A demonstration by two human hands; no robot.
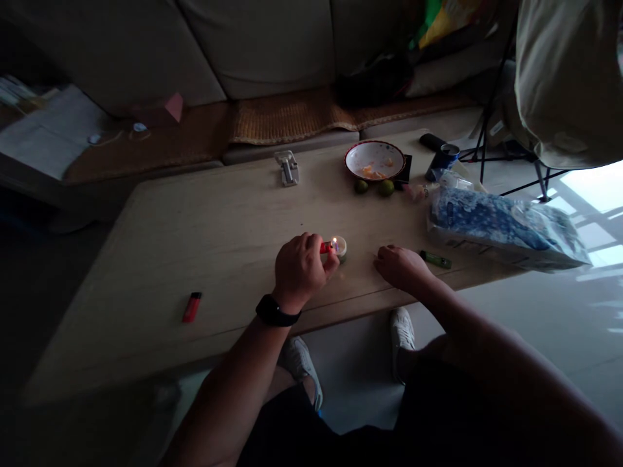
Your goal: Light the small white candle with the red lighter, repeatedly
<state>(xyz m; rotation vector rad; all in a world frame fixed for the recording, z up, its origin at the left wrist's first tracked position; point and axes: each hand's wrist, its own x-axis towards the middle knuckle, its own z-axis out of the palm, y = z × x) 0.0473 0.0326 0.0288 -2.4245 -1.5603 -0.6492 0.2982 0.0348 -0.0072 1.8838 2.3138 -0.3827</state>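
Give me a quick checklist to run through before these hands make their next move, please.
1. Left hand has a grip on the red plastic lighter: ok.
2. A small flame is burning at the small, round, pale-topped green container: ok.
3. Flame comes from the container itself, not the lighter: cannot tell, too small.
4. Right hand is apart from the flame: ok, off to the right.
5. Blue-and-white plastic-wrapped pack is apart from the flame: ok.
6. No other lighter lies out: not ok, a second red lighter is on the pale wooden table.
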